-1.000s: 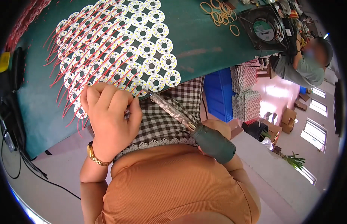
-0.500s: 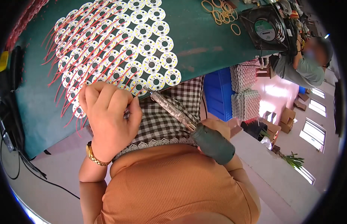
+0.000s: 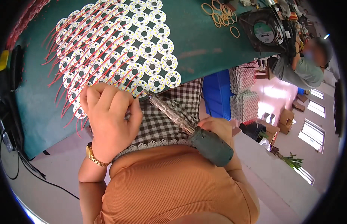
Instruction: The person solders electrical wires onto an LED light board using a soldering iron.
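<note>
A panel of round white LED boards (image 3: 147, 49), joined in rows, lies on the green table. Thin red wires (image 3: 89, 52) run slantwise over most of its rows. My left hand (image 3: 111, 114), with a gold watch at the wrist, is closed over the panel's near edge; its fingertips are turned away, so what they pinch is hidden. In my right hand (image 3: 221, 128) is a soldering iron (image 3: 212, 146) with a dark green handle and a foil-like wrapped shaft. Its tip points up and left to a board at the near edge, just right of my left hand. I cannot tell whether it touches.
Rubber bands (image 3: 222, 15) and a black fan (image 3: 264, 31) sit at the table's far right. A blue bin (image 3: 217, 93) stands beyond the right edge, beside stacked white boards (image 3: 244, 106). Black cables (image 3: 31, 164) hang at the left. Another person (image 3: 306, 67) sits far right.
The soldering iron's handle has shifted slightly left and down, and more of my right hand's fingers shows behind it. My left hand has barely moved.
</note>
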`<state>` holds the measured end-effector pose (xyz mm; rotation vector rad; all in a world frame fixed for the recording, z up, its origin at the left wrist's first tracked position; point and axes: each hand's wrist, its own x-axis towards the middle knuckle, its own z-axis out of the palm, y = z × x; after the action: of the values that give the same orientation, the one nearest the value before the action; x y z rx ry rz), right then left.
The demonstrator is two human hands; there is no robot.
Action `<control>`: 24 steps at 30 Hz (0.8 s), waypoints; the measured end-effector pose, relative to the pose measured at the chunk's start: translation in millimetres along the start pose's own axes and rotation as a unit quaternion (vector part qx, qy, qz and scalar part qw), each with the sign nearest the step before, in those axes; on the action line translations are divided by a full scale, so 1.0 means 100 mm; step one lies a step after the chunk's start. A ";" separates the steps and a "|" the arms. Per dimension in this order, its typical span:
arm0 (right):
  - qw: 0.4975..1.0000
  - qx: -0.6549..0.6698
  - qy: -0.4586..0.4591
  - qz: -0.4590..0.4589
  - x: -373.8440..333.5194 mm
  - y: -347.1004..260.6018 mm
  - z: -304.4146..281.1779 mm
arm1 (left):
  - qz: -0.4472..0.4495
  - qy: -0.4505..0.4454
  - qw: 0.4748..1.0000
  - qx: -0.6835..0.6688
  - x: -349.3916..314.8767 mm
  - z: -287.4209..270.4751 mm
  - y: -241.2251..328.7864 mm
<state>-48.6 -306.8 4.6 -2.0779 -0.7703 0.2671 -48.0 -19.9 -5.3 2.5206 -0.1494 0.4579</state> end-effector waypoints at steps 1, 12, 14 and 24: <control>1.000 0.000 -0.002 0.001 -0.02 0.02 0.01 | -0.002 -0.003 1.000 -0.001 0.00 0.01 -0.01; 0.955 -0.124 0.065 0.260 0.01 -0.27 -0.23 | 0.004 -0.006 1.000 -0.009 0.01 -0.09 0.01; 0.904 -0.229 0.079 0.351 -0.04 -0.27 -0.49 | 0.003 -0.034 0.999 -0.038 0.02 -0.19 -0.04; 0.885 -0.437 0.149 0.056 -0.93 -0.97 -3.40 | 0.110 -0.010 0.992 0.058 0.93 -1.03 -0.30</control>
<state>-8.9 -550.5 274.8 -2.9175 -0.6312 -0.4252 15.1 61.2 92.0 2.6358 -0.4220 0.5429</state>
